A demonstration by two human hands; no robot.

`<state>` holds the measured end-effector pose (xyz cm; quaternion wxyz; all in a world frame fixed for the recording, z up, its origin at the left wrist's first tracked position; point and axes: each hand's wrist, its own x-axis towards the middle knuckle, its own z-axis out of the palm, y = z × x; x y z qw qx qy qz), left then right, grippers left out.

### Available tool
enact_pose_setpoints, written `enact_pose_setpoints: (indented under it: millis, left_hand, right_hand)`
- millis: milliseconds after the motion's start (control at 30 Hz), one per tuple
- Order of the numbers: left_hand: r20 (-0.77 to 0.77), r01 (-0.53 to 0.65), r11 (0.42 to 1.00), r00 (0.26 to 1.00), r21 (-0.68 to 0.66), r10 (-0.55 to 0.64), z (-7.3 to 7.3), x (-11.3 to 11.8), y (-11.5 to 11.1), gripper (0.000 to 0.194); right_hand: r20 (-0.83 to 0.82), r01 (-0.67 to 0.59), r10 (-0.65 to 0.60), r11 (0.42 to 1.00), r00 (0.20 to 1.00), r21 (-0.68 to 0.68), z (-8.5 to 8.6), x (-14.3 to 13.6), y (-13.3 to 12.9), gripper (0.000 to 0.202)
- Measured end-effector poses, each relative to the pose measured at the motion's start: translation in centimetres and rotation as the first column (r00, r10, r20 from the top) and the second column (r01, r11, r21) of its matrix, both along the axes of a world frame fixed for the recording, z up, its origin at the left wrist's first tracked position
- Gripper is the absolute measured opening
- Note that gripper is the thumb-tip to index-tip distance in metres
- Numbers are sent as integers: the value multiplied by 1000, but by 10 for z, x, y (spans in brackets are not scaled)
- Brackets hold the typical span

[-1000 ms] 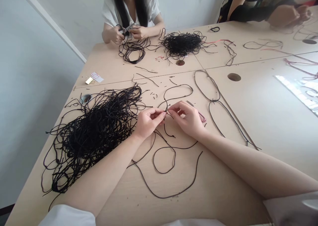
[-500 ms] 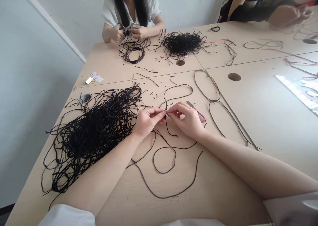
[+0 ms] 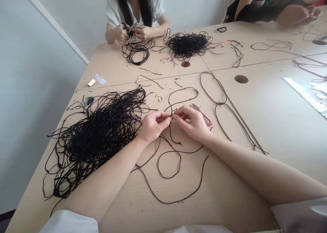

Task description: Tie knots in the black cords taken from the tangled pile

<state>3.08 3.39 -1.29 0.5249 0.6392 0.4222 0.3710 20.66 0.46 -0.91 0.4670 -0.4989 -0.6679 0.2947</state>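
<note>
Thumb and fingers of my left hand (image 3: 155, 124) pinch a thin black cord (image 3: 183, 100) whose loop lies on the table beyond. Close against it, my right hand (image 3: 191, 122) pinches the same cord at a small crossing or knot, mostly covered by the fingertips. One knotted end hangs below the hands onto the table. Beside my right hand lie pink-handled thread snips (image 3: 207, 119). More loose black cord (image 3: 168, 177) curls on the table between my forearms. Left of my left hand spreads a big tangled heap of black cords (image 3: 97, 137).
A braided black cord (image 3: 236, 118) lies right of the snips. Across the table (image 3: 270, 124), a person uses scissors (image 3: 131, 27) near another cord pile (image 3: 188, 44). Another person's hands are at far right. Table holes include one (image 3: 241, 79); a clear plastic sheet (image 3: 309, 96) lies right.
Both hands stay at nearly the same spot, their fingertips shifting slightly around the cord. The hanging knotted end has moved a little left and down.
</note>
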Motion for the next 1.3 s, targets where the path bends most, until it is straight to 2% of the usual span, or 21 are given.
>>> enact_pose_setpoints:
  millis: [233,367,533,700,867,1300]
  left_hand:
    - [-35,102,995,994,1,-102,0,-1,2,21]
    - [-70,122,992,990,23,-120,0,-1,1,22]
    - [-140,91,992,987,89,-78,-1,0,-1,22]
    - [-291,69,970,957,235,2,3,3,-4,19]
    - [-335,93,945,942,313,18,6,6,-6,14]
    - [-378,114,962,926,250,-12,6,5,-4,13]
  right_hand:
    - [-132,16,-34,990,991,-137,-2,0,1,6]
    - [-176,2,-28,989,984,-145,-3,-1,0,6]
    - [-123,42,-58,990,991,-132,-3,-2,1,5]
    - [-89,32,-45,988,995,-149,-3,-2,2,6]
    - [-118,8,-28,986,993,-167,-6,-1,3,12]
    - [-87,-20,5,983,996,-180,-8,1,6,9]
